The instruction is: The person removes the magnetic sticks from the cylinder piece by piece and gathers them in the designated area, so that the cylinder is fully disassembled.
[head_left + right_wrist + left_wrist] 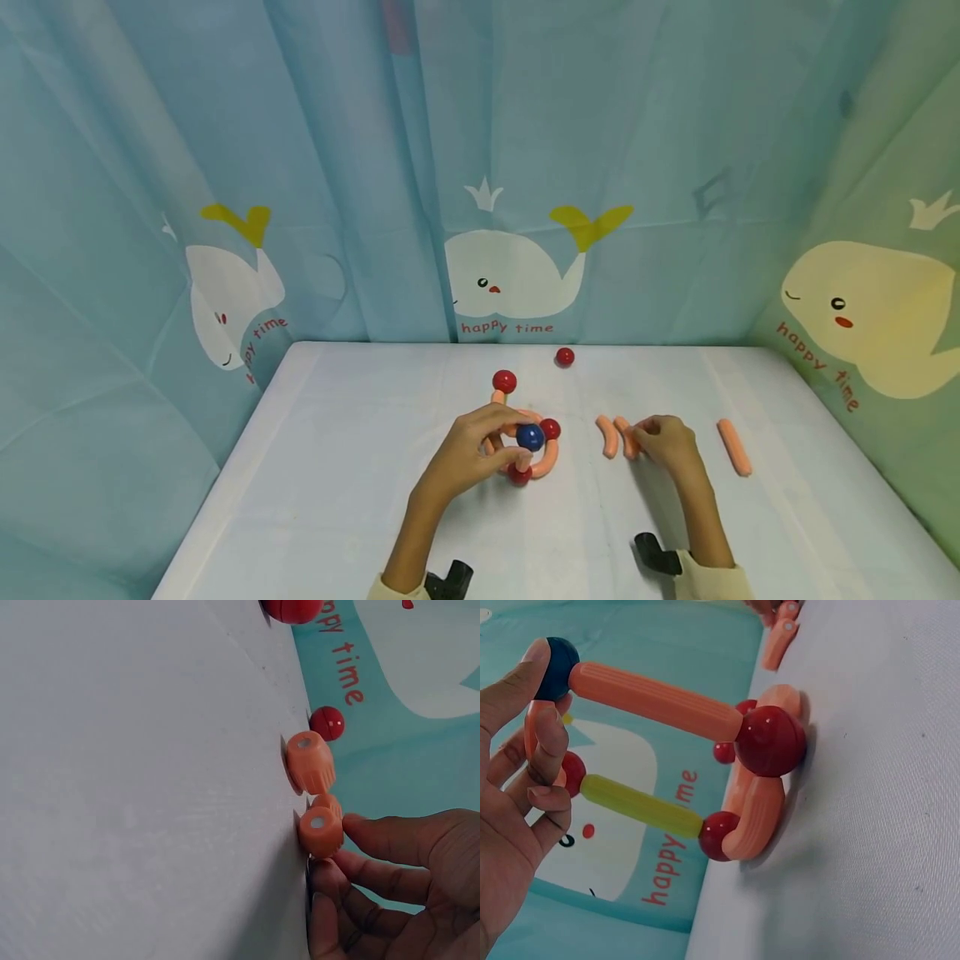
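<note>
W/in L grip (468, 443), blue ball (531, 437)

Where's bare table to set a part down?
Widest: table left of the left hand and ball-stick frame. Narrower: between the straight orange stick and table's right edge. Crowded: the frame, its blue ball pinched; curved sticks by the right hand.

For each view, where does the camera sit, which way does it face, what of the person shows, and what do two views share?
Head: on the head, facing forward and down over the table to the curtain; left hand, right hand and forearms show.
Left wrist: on that wrist, facing the blue ball and ball-and-stick frame; the left hand shows, and some right fingers at the top.
Right wrist: on that wrist, facing the pinched orange stick; only the right hand shows.
Shared: head and left wrist both show the blue ball.
</note>
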Demonstrator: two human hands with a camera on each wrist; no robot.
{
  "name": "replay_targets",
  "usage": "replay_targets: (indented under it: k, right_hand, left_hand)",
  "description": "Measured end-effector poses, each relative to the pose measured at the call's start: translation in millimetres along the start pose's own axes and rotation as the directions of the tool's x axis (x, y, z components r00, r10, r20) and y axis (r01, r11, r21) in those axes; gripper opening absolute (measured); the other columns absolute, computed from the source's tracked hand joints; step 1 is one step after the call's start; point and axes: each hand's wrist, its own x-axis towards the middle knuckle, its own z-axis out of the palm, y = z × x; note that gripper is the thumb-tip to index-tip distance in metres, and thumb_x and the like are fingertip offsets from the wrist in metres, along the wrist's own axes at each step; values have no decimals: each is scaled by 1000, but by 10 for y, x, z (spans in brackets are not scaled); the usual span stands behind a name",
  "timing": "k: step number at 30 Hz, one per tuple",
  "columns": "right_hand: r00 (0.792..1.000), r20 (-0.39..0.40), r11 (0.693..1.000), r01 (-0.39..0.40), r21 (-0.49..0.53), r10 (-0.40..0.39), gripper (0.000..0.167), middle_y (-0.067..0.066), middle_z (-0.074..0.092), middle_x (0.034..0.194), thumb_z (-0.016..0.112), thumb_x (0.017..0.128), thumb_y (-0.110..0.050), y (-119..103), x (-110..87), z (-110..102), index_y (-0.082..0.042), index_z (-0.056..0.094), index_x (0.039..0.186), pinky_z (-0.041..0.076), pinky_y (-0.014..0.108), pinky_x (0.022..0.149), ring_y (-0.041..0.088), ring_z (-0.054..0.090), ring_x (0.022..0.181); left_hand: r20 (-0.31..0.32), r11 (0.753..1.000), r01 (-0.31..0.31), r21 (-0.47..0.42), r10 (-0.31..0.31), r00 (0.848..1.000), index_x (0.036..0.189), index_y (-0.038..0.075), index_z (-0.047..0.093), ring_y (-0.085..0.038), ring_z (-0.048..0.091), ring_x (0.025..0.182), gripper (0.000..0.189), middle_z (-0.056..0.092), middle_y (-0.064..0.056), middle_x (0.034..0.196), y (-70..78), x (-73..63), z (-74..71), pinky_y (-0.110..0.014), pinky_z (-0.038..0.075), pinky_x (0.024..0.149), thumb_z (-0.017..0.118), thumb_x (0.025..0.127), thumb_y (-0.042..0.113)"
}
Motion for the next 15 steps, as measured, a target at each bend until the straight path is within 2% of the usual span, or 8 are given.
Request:
replay_targets:
  k: [4, 10, 15]
  right_hand:
    - [1000, -3, 1000, -1, 5, 1, 31, 18, 67, 90, 61, 94, -20, -11, -23, 19, 10, 65, 104, 45, 30, 61, 25, 58, 79]
    - [1000, -10, 1000, -12, -5, 12, 32, 16, 65, 85, 62, 94, -21, -47, -27, 29, 9, 65, 101, 43, 30, 59, 24, 57, 76]
    - [1000, -29, 1000, -6, -17, 5, 35, 18, 66, 86, 60, 95, -25, -60, -52, 24, 9, 64, 104, 43, 30, 58, 24, 58, 75]
  left_hand:
    - [1, 1000, 3, -5, -3, 1000, 122, 27, 66, -13, 57, 78, 40, 67, 7, 117, -2, -2, 4, -21, 53, 64, 77, 84, 23]
    - [9, 1000, 7, -9, -7, 1000, 124, 28, 65, -11, 57, 80, 41, 66, 8, 118, 2, -6, -2, -20, 52, 65, 77, 85, 23]
    - [9, 1000, -2, -6, 2, 1000, 124, 28, 65, -9, 56, 80, 41, 66, 8, 116, 3, -10, -4, -20, 53, 66, 77, 85, 23]
